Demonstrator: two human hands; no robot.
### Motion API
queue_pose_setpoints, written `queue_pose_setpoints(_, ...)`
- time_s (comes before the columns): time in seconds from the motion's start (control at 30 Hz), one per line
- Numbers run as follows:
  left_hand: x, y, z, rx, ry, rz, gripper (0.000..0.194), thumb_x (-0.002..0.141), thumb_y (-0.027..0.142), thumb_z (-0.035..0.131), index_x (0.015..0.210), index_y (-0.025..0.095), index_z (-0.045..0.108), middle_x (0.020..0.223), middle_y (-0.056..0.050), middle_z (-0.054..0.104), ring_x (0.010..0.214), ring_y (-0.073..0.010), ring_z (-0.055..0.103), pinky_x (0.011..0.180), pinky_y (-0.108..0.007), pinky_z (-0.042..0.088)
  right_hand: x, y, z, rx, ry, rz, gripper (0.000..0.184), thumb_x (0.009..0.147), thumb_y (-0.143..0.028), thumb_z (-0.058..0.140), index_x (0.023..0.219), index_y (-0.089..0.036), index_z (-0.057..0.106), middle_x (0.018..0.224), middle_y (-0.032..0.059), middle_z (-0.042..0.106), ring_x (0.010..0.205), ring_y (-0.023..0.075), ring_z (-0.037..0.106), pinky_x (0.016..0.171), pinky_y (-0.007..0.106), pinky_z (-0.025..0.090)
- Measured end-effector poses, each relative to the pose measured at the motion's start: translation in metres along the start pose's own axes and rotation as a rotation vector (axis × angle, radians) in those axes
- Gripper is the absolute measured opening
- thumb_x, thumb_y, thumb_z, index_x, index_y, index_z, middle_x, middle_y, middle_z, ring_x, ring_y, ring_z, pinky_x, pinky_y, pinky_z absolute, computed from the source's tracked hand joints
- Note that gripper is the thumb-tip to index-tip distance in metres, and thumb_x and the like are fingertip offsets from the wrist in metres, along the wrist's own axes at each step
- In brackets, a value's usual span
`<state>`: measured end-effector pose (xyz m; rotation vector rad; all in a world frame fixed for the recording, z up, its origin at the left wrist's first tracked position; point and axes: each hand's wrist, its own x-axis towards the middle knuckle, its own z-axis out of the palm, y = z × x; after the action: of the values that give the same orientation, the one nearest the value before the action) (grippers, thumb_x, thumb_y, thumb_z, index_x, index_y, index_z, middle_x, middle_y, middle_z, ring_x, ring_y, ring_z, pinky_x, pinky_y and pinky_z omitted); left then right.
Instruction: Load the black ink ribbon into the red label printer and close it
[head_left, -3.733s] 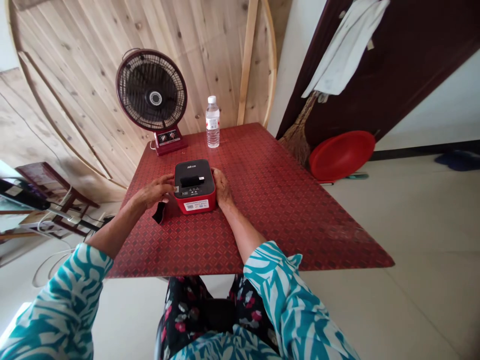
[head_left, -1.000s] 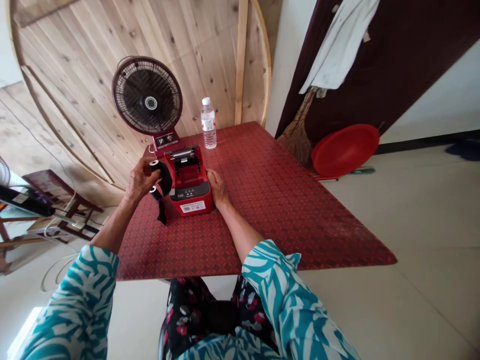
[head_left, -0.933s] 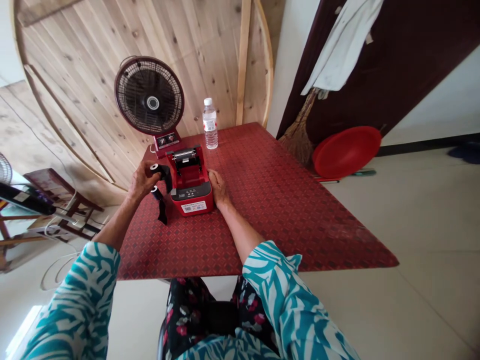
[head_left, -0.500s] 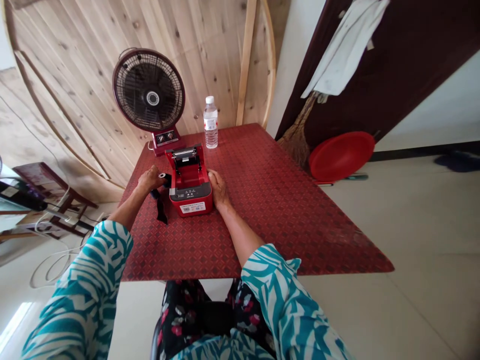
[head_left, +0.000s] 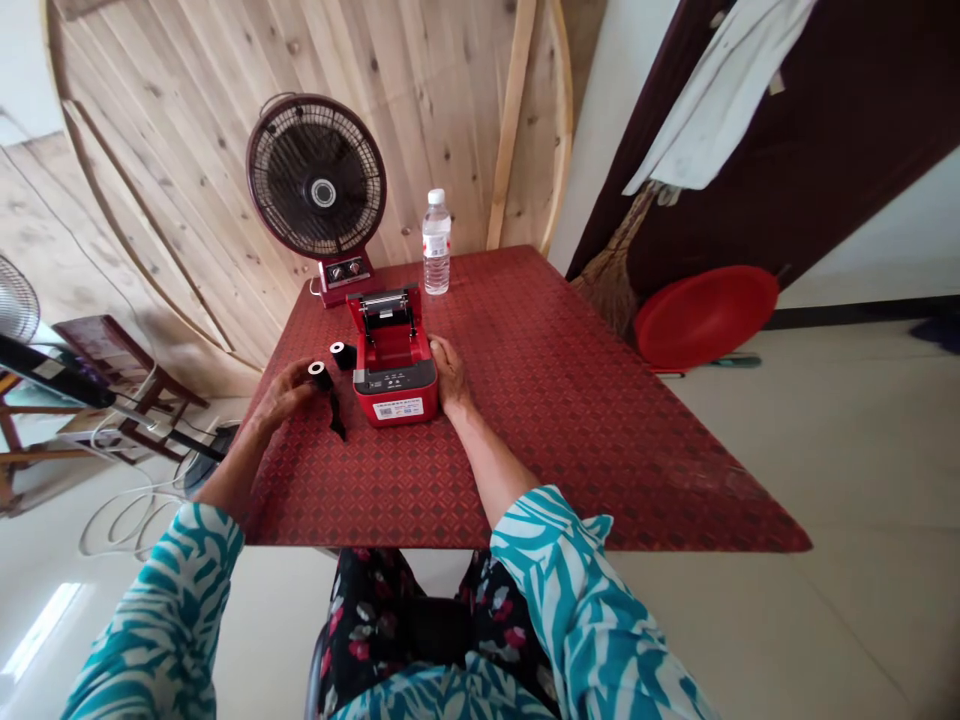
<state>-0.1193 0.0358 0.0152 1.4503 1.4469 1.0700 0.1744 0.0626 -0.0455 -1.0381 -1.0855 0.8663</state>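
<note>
A red label printer (head_left: 397, 404) with a black front panel stands on the table, its lid tipped up and its inside exposed. My right hand (head_left: 450, 372) grips the printer's right side, the thumb at the top edge. Left of the printer, my left hand (head_left: 286, 392) has its fingertips against a black ribbon roll (head_left: 322, 378) with a white core. A loose black strip (head_left: 336, 415) hangs from that roll onto the tabletop. A second black roll (head_left: 344, 356) sits just behind, close to the printer's left side.
The table (head_left: 570, 440) has a red patterned cover. Behind the printer stand a dark red fan (head_left: 324, 192) and a water bottle (head_left: 436, 245). A red basin (head_left: 709, 315) and a broom (head_left: 619, 262) lean at the right; a chair (head_left: 112, 365) and cables lie left.
My left hand has drawn back to the left, uncovering the front roll, which now shows its white core end upward. The right hand stays on the printer. The view has shifted slightly.
</note>
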Motion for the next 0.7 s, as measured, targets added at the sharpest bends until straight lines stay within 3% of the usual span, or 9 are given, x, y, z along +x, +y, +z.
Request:
queue_pose_setpoints(0.17, -0.001, -0.01, 0.011, 0.138, 0.038, 0.043, 0.05, 0.061, 0.043, 0.078, 0.102, 0.017, 0.063, 0.099, -0.007, 0.072, 0.098, -0.0246, 0.067, 0.085, -0.033, 0.053, -0.001, -0.001, 0.001, 0.005, 0.012, 0.008, 0.051, 0.085, -0.061, 0.047, 0.109, -0.022, 0.069, 0.121, 0.0103, 0.071, 0.118, 0.0253, 0.062, 0.108, 0.046, 0.044)
queue_pose_setpoints(0.33, 0.0, -0.006, 0.008, -0.032, 0.061, 0.166, 0.058, 0.06, 0.049, 0.083, 0.105, 0.017, 0.064, 0.099, -0.007, 0.072, 0.095, -0.0225, 0.068, 0.087, -0.035, 0.054, 0.001, 0.003, 0.0, 0.014, 0.011, -0.009, 0.047, 0.084, -0.062, 0.049, 0.107, -0.026, 0.069, 0.118, 0.0053, 0.073, 0.116, 0.0225, 0.062, 0.107, 0.042, 0.044)
queue_pose_setpoints(0.5, 0.004, 0.046, 0.02, -0.06, -0.034, 0.43, 0.054, 0.067, 0.047, 0.083, 0.112, 0.02, 0.068, 0.103, -0.007, 0.073, 0.097, -0.0228, 0.069, 0.09, -0.036, 0.055, 0.002, 0.005, 0.001, 0.018, 0.012, -0.023, 0.05, 0.085, -0.062, 0.048, 0.108, -0.023, 0.07, 0.12, 0.0074, 0.072, 0.116, 0.0224, 0.062, 0.108, 0.042, 0.044)
queue_pose_setpoints(0.6, 0.012, 0.081, 0.039, 0.222, -0.17, 0.589, 0.046, 0.072, 0.042, 0.079, 0.113, 0.022, 0.072, 0.106, -0.007, 0.073, 0.096, -0.0231, 0.069, 0.091, -0.037, 0.055, 0.003, 0.007, 0.003, 0.029, 0.022, -0.027, 0.048, 0.085, -0.062, 0.048, 0.107, -0.024, 0.07, 0.118, 0.0061, 0.072, 0.116, 0.0214, 0.062, 0.109, 0.042, 0.044)
queue_pose_setpoints(0.7, 0.021, 0.1, 0.06, 0.512, -0.278, 0.639, 0.038, 0.076, 0.033, 0.074, 0.113, 0.025, 0.073, 0.107, -0.004, 0.075, 0.091, -0.0217, 0.07, 0.088, -0.036, 0.055, 0.005, 0.008, 0.004, 0.03, 0.014, -0.029, 0.044, 0.086, -0.06, 0.049, 0.105, -0.026, 0.07, 0.116, 0.0049, 0.073, 0.114, 0.0211, 0.063, 0.108, 0.042, 0.044)
